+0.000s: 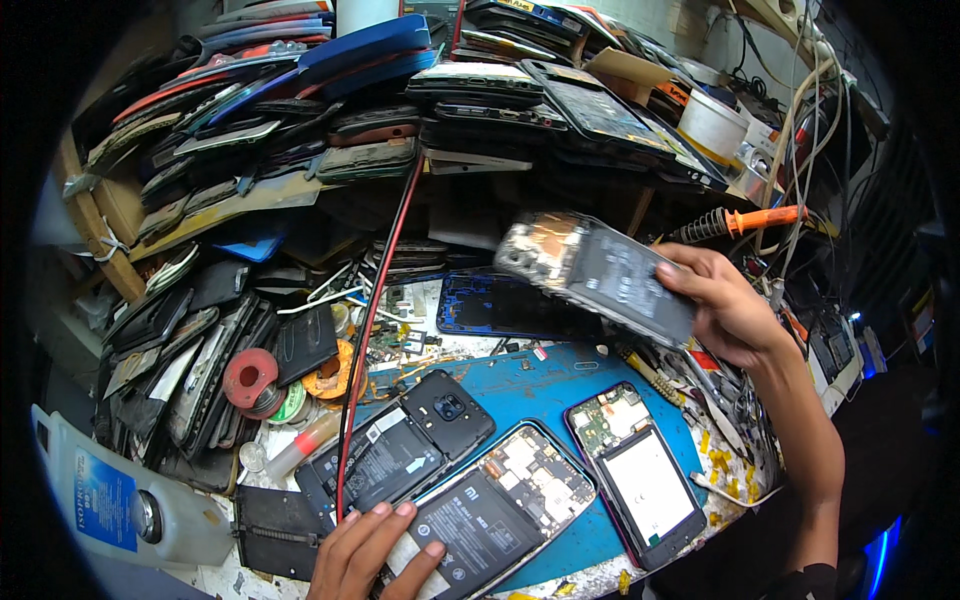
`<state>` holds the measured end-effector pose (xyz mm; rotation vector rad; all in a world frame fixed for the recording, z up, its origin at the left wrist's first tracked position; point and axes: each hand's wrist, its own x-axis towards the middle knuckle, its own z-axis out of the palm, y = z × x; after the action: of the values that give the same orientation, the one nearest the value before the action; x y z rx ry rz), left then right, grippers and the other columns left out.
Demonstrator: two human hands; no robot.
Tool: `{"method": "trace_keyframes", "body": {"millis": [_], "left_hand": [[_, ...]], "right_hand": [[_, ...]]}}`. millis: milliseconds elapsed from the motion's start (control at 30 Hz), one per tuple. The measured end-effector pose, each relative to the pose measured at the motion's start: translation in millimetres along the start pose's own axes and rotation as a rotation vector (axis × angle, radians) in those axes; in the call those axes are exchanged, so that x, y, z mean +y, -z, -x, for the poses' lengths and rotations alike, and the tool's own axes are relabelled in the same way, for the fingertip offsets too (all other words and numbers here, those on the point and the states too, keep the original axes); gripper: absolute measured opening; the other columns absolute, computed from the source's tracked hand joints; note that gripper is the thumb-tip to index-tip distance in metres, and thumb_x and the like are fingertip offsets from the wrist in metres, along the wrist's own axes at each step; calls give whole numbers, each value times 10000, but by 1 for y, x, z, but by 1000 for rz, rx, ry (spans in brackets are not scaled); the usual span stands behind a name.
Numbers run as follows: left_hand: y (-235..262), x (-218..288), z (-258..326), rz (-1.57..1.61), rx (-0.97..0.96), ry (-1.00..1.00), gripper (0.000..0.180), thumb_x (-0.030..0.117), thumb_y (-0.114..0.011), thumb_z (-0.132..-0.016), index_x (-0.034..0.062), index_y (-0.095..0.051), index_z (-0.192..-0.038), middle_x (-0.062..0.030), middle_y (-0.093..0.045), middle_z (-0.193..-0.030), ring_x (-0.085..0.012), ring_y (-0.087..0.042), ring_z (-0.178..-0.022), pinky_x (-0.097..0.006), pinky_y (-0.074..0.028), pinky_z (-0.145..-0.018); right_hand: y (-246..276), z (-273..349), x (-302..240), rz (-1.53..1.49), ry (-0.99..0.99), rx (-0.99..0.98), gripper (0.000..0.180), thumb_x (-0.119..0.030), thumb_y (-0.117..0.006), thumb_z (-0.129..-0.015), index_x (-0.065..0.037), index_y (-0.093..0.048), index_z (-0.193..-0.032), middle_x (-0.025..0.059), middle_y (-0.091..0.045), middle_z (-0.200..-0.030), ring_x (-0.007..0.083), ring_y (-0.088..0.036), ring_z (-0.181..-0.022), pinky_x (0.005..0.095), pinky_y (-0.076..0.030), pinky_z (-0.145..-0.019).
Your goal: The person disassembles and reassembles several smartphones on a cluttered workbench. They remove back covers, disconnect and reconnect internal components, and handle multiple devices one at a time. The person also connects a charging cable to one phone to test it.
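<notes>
My right hand [728, 300] grips an opened phone [630, 280] by its lower end, holding it tilted above the bench. Its black battery and a copper-coloured patch face up, slightly blurred. At the lower edge, my left hand [365, 550] rests on the bottom of another opened phone [475, 535], fingers stretched out. This one shows a black battery and a bare circuit board. Left of it lies a black phone part with a camera and battery [390, 455]. To the right sits an opened phone with a white battery [645, 485].
A blue mat [535, 385] lies beneath the phones. Behind are a dark blue phone frame [510, 305] and shelves of stacked phones [490, 85]. Solder spools [250, 378] and a plastic bottle [130, 500] stand left. A red-black cable [385, 260] hangs across; an orange-handled iron [740, 220] is right.
</notes>
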<state>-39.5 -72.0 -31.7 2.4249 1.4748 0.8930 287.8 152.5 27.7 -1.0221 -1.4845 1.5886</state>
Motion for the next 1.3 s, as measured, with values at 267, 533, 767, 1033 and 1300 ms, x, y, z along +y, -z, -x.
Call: {"method": "trace_keyframes", "body": {"millis": [267,533,767,1033,1300], "left_hand": [[-1,0,8,53,108,-32,764,465,-812,-712,59,-522,-1290,-234,-473,-1385,-444,-470,-1265,-574,-354,-1079],[-14,-9,39,19,566,-151,925,761,-672,-689,66,-483,-1270,-276,-474,-1365,-431,-467,-1276,-587,-286,-1109],[-52,91,71,1101,241,78,965,436,-823,-748,0,-321,-1447,-270,-318,-1491,-418,-358,-1377,-532,-257,-1148],[-92,137,57,1727,179,667,737,239,-625,-931,-105,-211,-1435,-367,-324,-1445,-427,-388,-1353,-511,-428,-1071],[-99,140,59,1775,-62,985,550,138,-515,-972,-88,-272,-1410,-320,-397,-1426,-388,-456,-1315,-519,-435,-1071]], "right_hand": [[-3,102,15,-299,-15,197,410,-140,-547,-977,105,-463,-1294,181,-660,-1114,193,-705,-934,321,-606,-810],[-54,190,57,-648,2,296,388,-39,-579,-941,82,-420,-1274,241,-637,-1137,268,-688,-981,394,-593,-845],[-117,257,99,-611,-108,240,418,-5,-622,-917,57,-399,-1266,208,-685,-1057,162,-660,-968,278,-530,-821],[-179,300,149,-647,-189,187,384,16,-615,-920,60,-377,-1219,241,-662,-1102,174,-656,-1008,268,-524,-876],[-143,305,157,-271,-4,116,366,-81,-774,-821,34,-522,-1061,211,-710,-992,181,-690,-979,287,-548,-814]]}}
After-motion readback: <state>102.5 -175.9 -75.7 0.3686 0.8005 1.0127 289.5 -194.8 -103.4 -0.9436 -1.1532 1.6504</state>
